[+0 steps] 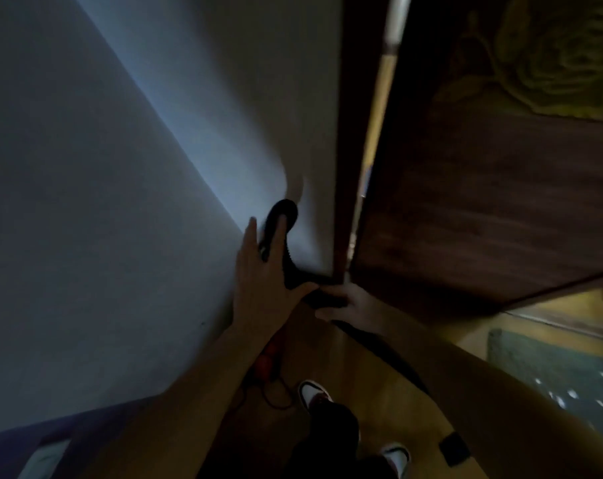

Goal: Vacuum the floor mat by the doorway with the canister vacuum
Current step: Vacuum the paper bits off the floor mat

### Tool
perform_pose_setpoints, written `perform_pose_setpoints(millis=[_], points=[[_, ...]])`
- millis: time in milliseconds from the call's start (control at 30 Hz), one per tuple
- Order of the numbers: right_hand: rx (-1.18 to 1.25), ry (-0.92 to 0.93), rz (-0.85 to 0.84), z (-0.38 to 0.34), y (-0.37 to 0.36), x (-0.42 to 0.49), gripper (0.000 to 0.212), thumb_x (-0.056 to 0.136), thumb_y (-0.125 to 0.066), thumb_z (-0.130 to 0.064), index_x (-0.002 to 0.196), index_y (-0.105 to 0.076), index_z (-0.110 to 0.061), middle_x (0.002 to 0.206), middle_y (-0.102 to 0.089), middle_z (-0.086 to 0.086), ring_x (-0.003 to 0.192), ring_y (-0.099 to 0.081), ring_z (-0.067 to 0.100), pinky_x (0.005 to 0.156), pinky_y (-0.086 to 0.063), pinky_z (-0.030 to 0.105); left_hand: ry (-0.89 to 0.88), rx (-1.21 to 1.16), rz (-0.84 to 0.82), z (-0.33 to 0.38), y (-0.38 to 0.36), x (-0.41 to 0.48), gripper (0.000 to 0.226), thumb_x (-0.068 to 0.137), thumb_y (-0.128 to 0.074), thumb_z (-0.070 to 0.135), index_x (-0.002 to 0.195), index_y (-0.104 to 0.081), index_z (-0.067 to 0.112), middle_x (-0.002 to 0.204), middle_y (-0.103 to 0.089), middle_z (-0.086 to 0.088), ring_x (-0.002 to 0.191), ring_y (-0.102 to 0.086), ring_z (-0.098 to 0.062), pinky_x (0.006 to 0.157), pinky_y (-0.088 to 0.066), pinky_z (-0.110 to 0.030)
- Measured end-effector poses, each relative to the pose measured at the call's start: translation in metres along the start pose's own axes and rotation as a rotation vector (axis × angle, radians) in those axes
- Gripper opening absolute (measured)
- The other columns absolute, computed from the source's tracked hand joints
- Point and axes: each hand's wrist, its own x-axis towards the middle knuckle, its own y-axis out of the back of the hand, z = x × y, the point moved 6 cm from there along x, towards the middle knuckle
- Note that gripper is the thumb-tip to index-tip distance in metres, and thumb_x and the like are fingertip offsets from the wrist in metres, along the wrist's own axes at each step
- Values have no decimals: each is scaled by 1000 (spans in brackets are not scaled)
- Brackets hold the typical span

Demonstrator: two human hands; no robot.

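A black ribbed vacuum hose (288, 216) loops up against the white wall beside the door frame. My left hand (258, 274) lies over the loop, fingers stretched along it and thumb pressed on the hose. Just to the right, my right hand (350, 300) is closed around a lower stretch of the same hose. The grey-green floor mat (549, 371), flecked with white bits, lies on the wooden floor at the lower right. A red object (267, 361) with a thin cord sits on the floor under my left forearm; I cannot tell whether it is the canister.
A dark wooden door (483, 219) stands open on the right, close to my right hand. The white wall (120, 202) fills the left. A pale tube (397, 22) shows at the top by the door edge. My feet in white shoes (314, 395) stand on the wooden floor.
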Motion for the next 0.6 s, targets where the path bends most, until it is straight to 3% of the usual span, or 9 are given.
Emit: perform_pose_setpoints(millis=[100,167,233,300,333,400,467,567,600], points=[[-43,-64,-60,39,11,-52,16,91,-72,-39,101,-67,-51,97,-73,-10,89,-68,-3,79,-50,19,-419,345,-127,59,-41,-25,45,89,-58,57,124,-67,30,160,-31,-10,152,-13,-30,120,-2,-57],[-75,-100,-72,65,24,-89,20,95,-69,-33,94,-61,-51,82,-67,-20,73,-61,-11,68,-44,14,-538,515,-400,98,-77,-44,32,96,-51,49,113,-72,32,136,-58,-1,143,-34,-27,121,0,-58],[-98,-139,-101,90,33,-125,21,97,-66,-31,87,-58,-48,72,-62,-27,64,-56,-13,64,-40,14,-701,739,-675,138,-112,-70,26,101,-47,39,119,-65,34,106,-65,4,116,-55,-27,118,-17,-55],[-131,-177,-111,117,40,-157,21,97,-66,-33,82,-59,-44,69,-59,-22,59,-52,-10,64,-37,18,-684,739,-846,170,-134,-88,26,104,-42,43,114,-62,29,83,-54,5,89,-60,-23,98,-43,-40],[-135,-184,-99,131,44,-173,18,97,-67,-35,82,-60,-44,70,-58,-19,59,-52,-9,64,-37,21,-620,704,-912,182,-144,-94,32,103,-39,50,109,-60,26,78,-51,5,80,-58,-21,82,-47,-35],[-123,-204,-68,156,50,-204,5,96,-66,-41,91,-66,-40,75,-61,-14,63,-53,-3,65,-38,24,-501,638,-1037,199,-169,-107,42,98,-40,61,100,-56,22,83,-55,1,73,-55,-19,66,-43,-33],[-86,-201,-16,176,56,-233,10,96,-65,-44,97,-68,-34,80,-63,-2,67,-52,5,65,-38,25,-445,556,-1121,212,-195,-121,47,94,-41,66,98,-57,22,84,-59,1,69,-54,-17,60,-41,-32],[-75,-192,107,198,64,-275,6,97,-63,-45,98,-66,-41,82,-62,-7,67,-55,3,63,-40,24,-414,403,-1085,225,-225,-137,44,92,-42,69,88,-54,27,77,-57,5,64,-54,-15,55,-36,-31],[-123,-204,179,210,68,-288,19,96,-60,-49,110,-68,-37,92,-66,-5,79,-60,6,68,-45,28,-426,381,-1066,228,-233,-143,42,92,-41,69,85,-52,29,76,-56,6,64,-54,-15,54,-35,-31]])
